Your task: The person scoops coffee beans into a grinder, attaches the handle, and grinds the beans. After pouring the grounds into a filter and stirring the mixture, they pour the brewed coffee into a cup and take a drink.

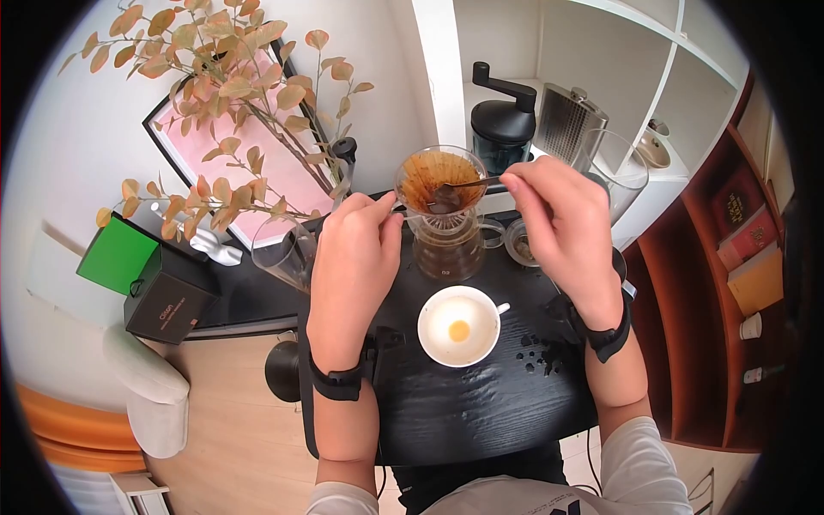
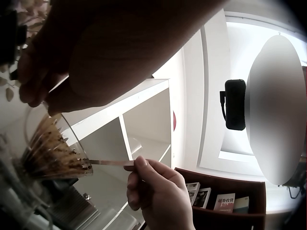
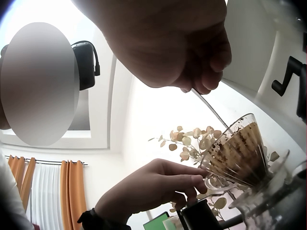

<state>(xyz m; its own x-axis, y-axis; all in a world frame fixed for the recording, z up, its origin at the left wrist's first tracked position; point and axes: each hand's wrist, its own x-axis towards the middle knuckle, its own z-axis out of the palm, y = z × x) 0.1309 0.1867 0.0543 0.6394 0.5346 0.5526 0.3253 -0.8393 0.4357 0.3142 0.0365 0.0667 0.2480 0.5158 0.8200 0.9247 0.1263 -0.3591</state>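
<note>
A glass dripper (image 1: 412, 184) with a stained paper filter and dark wet grounds (image 1: 445, 201) stands on a glass server (image 1: 450, 254). My right hand (image 1: 566, 227) pinches the handle of a metal spoon (image 1: 477, 183), whose bowl is in the grounds. At the dripper's left side, my left hand (image 1: 354, 266) holds its rim or handle; in the right wrist view the fingers of that hand (image 3: 158, 184) meet the dripper's handle (image 3: 218, 189). Nearer me sits a white cup (image 1: 436, 342) with a little yellowish liquid in the bottom.
Behind the dripper stand a black hand grinder (image 1: 503, 120) and a metal flask (image 1: 568, 122). Empty glasses flank the hands, one at left (image 1: 279, 249), one at right (image 1: 625, 176). Water drops lie right of the cup on the black table (image 1: 481, 412). Leafy branches (image 1: 245, 94) hang at upper left.
</note>
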